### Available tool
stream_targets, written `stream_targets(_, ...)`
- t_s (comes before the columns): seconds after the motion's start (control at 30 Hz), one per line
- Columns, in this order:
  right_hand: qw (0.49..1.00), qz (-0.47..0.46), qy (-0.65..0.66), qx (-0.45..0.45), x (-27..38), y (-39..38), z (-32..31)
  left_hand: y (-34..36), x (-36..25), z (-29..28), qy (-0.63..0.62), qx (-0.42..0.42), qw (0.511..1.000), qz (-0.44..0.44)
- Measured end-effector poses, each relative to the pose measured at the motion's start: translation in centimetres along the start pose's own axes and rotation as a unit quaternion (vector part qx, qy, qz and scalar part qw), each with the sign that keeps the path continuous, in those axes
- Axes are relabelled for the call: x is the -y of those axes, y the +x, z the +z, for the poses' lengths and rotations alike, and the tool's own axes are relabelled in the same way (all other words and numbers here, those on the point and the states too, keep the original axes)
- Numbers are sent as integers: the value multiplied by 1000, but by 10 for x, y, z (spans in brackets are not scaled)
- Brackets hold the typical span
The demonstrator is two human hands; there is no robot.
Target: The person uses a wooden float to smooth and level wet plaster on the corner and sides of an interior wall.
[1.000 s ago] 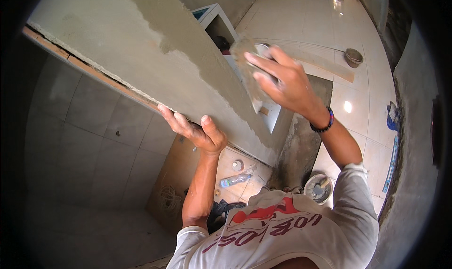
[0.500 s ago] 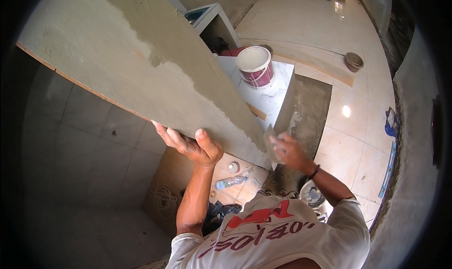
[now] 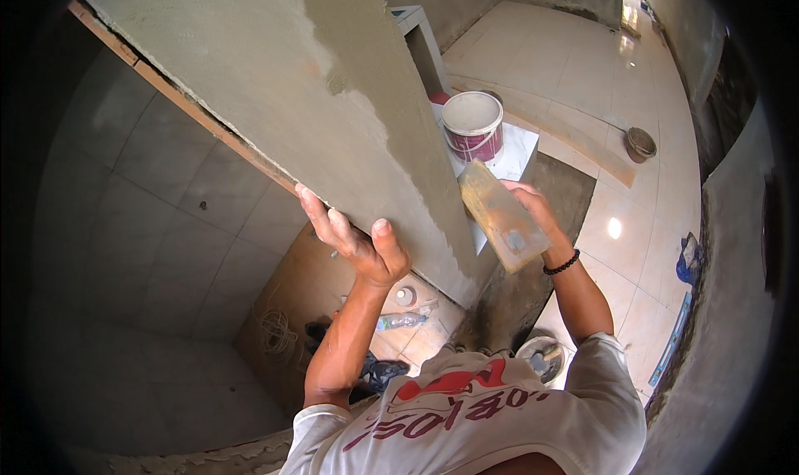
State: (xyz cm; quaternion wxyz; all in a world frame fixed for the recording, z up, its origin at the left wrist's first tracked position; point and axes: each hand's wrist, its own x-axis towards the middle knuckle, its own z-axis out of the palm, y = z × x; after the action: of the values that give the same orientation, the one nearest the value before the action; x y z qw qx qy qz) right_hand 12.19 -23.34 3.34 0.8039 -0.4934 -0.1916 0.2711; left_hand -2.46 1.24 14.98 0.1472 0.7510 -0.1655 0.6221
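My left hand [image 3: 359,246] rests open at the lower edge of a grey plastered wall face [image 3: 308,126], fingertips against the edge and thumb raised. A darker, wet-looking band of plaster runs along the face's right side. My right hand [image 3: 534,206] grips a flat rectangular float [image 3: 503,217], smeared with grey and tilted beside the plaster's right edge. Behind the float, a white bucket with a purple band [image 3: 474,142] stands on a white tiled ledge [image 3: 520,144].
Below are a plastic bottle [image 3: 399,321], a coiled pale cable [image 3: 275,333] and a pail with a tool in it [image 3: 541,358]. Rightward lie a small bucket [image 3: 639,145], a blue bag [image 3: 687,259] and a blue level [image 3: 671,340] on tiles [image 3: 624,250] beside a wall [image 3: 732,325].
My right hand with the float first swept down along the plaster, then rose and turned, showing the float's broad face. My left hand stays at the edge, shifting slightly in view.
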Motion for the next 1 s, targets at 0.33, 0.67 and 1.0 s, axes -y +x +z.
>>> stream_targets(0.33,981,-65,181,30,68,-10,45,1,-6,-6,7,9,1000,-14)
stream_targets(0.67,904,-102,397,120,65,-13,38,6,-9,-2,-5,-39,999,8)
stream_targets(1.0,937,-190,290,-30,6,-72,38,9,-9,0,-24,-47,998,33)
